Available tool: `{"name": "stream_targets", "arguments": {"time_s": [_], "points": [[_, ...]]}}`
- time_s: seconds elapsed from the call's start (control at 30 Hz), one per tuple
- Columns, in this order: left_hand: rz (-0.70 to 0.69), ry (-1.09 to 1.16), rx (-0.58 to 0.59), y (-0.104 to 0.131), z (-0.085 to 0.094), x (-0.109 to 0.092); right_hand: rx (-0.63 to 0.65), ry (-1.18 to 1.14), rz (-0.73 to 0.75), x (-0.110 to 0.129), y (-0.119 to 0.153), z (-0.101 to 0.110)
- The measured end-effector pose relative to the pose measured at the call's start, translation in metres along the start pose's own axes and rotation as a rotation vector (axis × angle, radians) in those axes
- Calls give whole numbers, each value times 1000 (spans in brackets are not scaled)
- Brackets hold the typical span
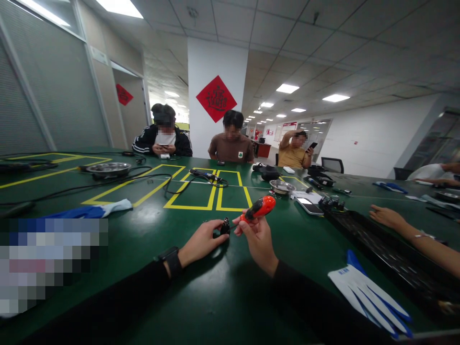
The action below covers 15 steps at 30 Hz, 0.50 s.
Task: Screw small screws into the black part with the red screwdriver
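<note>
My left hand (206,241) is closed around a small black cylindrical part (225,226) with a metal-looking top, held upright just above the green table (201,297). In my right hand (259,239) is a red and black screwdriver (260,208), its handle tilted up to the right. The screwdriver's shaft points left toward the black part. Whether its tip touches the part I cannot tell. A dark band sits on my left wrist.
On the right lie a white and blue glove (366,297), a long black tray (388,254), a phone (309,206) and a metal bowl (282,186). A co-worker's arm (406,227) reaches in there. Another bowl (108,168) and cables lie at left; three people sit opposite.
</note>
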<state>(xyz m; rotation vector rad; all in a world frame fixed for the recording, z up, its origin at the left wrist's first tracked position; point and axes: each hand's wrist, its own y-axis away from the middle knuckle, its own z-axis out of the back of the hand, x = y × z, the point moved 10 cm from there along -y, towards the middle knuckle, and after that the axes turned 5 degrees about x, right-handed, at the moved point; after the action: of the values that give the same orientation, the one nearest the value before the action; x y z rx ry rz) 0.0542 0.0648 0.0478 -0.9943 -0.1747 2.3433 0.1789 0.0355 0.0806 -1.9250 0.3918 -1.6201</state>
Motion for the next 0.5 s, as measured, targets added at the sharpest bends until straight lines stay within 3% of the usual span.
{"name": "stream_targets", "arguments": {"time_s": [0.5], "points": [[12,53,8,0,2,-3,-25,-97,-42,-1,-4,1]]}}
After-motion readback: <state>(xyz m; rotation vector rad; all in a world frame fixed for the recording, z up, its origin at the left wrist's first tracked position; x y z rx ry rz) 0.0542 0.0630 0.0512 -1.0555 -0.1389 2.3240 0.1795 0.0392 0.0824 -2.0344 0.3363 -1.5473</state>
